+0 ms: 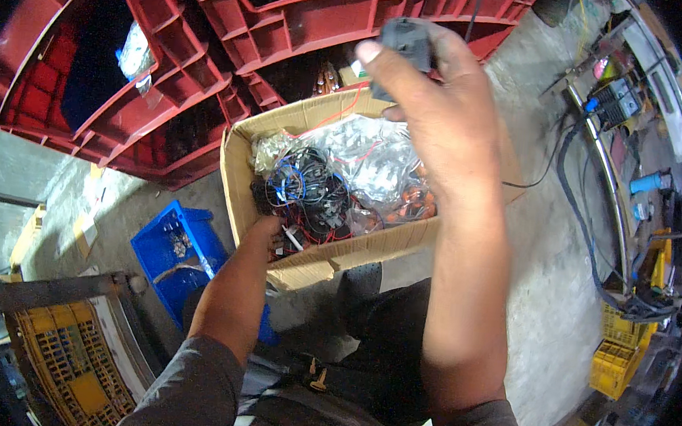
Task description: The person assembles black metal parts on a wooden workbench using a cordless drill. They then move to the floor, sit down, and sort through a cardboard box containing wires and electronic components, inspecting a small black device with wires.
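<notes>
No lettering, number or sign — anywhere — can be read.

Taking the carton [378,253] as my clock's centre, I see cables [322,199] inside at nine, plastic bags [370,163] inside at one; a ribbed frame [266,44] stands behind at eleven; a bin [152,237] sits near at eight; baskets [615,367] lie well apart at four.

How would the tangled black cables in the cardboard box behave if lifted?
The black cables probably hang floppy, since they lie in loose curves. They'd likely come up as a clump, with blue wires looped among them. They may drag the crinkled clear plastic lying alongside.
</notes>
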Demonstrator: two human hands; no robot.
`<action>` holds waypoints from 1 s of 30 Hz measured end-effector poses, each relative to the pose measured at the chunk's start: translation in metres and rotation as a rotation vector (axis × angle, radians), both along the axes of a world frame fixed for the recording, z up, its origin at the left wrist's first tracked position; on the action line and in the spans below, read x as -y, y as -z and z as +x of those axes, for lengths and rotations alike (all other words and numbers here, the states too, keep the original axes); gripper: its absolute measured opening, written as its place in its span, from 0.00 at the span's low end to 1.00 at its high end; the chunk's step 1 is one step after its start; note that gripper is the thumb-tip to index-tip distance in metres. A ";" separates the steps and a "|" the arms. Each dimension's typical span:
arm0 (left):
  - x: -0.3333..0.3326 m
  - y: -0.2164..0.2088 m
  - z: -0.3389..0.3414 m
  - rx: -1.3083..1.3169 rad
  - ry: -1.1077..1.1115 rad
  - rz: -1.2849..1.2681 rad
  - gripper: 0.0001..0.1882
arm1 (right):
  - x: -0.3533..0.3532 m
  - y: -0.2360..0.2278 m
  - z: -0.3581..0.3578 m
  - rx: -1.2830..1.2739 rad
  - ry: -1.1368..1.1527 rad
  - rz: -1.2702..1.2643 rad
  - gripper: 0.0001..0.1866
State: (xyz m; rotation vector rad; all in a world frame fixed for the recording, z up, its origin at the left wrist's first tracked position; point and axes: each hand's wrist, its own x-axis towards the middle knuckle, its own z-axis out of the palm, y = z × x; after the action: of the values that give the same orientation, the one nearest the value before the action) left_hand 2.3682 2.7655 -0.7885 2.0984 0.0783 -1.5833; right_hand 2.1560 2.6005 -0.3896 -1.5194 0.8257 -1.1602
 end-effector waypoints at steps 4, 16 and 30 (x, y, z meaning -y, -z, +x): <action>0.000 -0.009 -0.002 0.025 -0.174 -0.181 0.16 | -0.005 -0.003 0.014 -0.038 -0.045 -0.053 0.18; -0.065 -0.281 0.000 -0.134 -0.233 -1.176 0.16 | -0.005 -0.006 0.025 -0.107 -0.157 -0.019 0.23; -0.130 -0.376 0.002 0.314 0.477 -1.030 0.13 | -0.080 -0.002 0.080 0.534 -1.243 0.587 0.20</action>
State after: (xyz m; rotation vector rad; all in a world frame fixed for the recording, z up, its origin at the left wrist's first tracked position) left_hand 2.3702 2.8957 -0.4123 1.5061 -1.1575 -1.0863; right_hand 2.2364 2.6802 -0.3874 -0.8443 -0.2021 -0.2718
